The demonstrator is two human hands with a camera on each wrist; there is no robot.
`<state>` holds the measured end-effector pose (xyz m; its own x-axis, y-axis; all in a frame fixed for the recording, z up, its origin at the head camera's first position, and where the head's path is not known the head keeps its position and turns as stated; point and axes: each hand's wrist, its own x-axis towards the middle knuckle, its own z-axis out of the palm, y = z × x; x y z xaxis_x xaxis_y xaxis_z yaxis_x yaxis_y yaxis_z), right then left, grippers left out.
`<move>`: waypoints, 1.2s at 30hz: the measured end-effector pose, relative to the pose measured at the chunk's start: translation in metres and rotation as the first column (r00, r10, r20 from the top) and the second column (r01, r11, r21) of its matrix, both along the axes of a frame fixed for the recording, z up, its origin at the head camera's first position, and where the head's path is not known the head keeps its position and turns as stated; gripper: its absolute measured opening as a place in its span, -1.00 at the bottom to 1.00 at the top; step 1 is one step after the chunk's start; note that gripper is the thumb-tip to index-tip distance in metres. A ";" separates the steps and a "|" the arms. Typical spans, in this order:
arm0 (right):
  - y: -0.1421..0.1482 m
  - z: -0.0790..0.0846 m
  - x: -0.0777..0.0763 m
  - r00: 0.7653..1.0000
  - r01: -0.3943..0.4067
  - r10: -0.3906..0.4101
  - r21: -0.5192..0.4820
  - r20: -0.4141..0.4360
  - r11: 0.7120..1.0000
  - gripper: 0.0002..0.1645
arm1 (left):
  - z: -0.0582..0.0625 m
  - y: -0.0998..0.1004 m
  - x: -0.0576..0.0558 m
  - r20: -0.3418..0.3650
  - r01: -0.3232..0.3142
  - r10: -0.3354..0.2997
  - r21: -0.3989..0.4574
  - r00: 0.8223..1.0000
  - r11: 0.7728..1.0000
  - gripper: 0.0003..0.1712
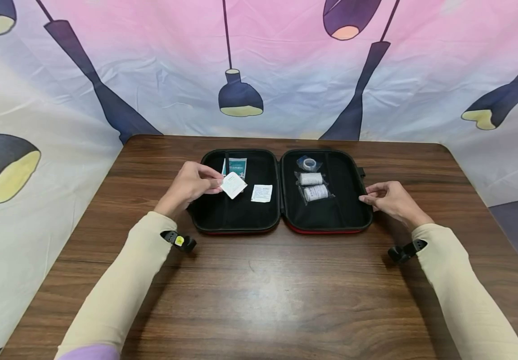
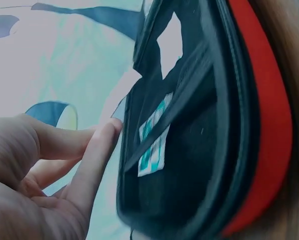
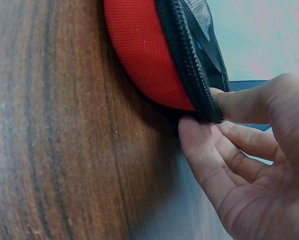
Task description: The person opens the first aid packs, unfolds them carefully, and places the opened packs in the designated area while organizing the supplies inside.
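My left hand [image 1: 192, 186] pinches a small white square packet [image 1: 233, 185] between thumb and fingers, over the left half of an open zippered case [image 1: 251, 220], black inside and red outside. Under an elastic strap in that half lies a teal-and-white packet [image 2: 154, 137], partly covered in the head view. Beside it sits another white packet [image 1: 262, 193]. At the case's right edge, my right hand [image 1: 391, 200] pinches the zippered rim [image 3: 209, 107], thumb on the inner side and fingers beneath.
In the case's right half lie two wrapped white rolls, an upper roll [image 1: 311, 179] and a lower roll [image 1: 316, 193], below a roll of tape [image 1: 309, 164] in clear wrapping. The case rests on a brown wooden table [image 1: 259, 290]. A lamp-patterned cloth [image 1: 186, 60] hangs behind.
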<state>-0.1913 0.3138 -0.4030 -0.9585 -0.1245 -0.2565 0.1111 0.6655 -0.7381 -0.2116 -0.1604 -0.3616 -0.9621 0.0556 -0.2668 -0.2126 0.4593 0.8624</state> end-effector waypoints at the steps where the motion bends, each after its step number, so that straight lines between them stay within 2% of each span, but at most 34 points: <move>1: 0.000 0.000 0.000 1.000 0.000 0.000 -0.001 -0.001 1.000 -0.32 | 0.001 -0.003 0.001 0.001 -0.001 0.001 -0.022 1.000 1.000 -0.77; 5: 0.001 0.000 0.000 1.000 0.000 0.000 -0.003 -0.007 1.000 -0.32 | 0.007 -0.014 0.007 -0.005 -0.001 0.000 -0.126 1.000 0.992 -0.79; 9: 0.001 0.000 0.000 1.000 0.002 -0.002 -0.001 -0.011 1.000 -0.33 | 0.011 -0.025 0.011 -0.017 0.020 -0.025 -0.236 1.000 0.972 -0.80; 15: 0.002 0.000 0.001 1.000 0.004 -0.004 0.007 -0.020 1.000 -0.34 | 0.012 -0.037 0.014 -0.037 0.069 -0.085 -0.312 0.996 0.947 -0.80; 20: 0.002 -0.001 0.001 1.000 0.002 -0.002 0.009 -0.014 1.000 -0.31 | 0.009 -0.036 0.015 -0.051 0.090 -0.113 -0.337 0.992 0.937 -0.80; 36: 0.000 -0.001 0.001 1.000 0.009 -0.009 0.010 -0.021 1.000 -0.34 | -0.006 -0.015 0.006 -0.022 0.119 -0.134 -0.333 0.991 0.936 -0.85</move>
<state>-0.1908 0.3139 -0.4041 -0.9647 -0.1134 -0.2376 0.1016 0.6723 -0.7333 -0.2056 -0.1759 -0.3676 -0.9640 0.0933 -0.2489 -0.1000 0.7401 0.6650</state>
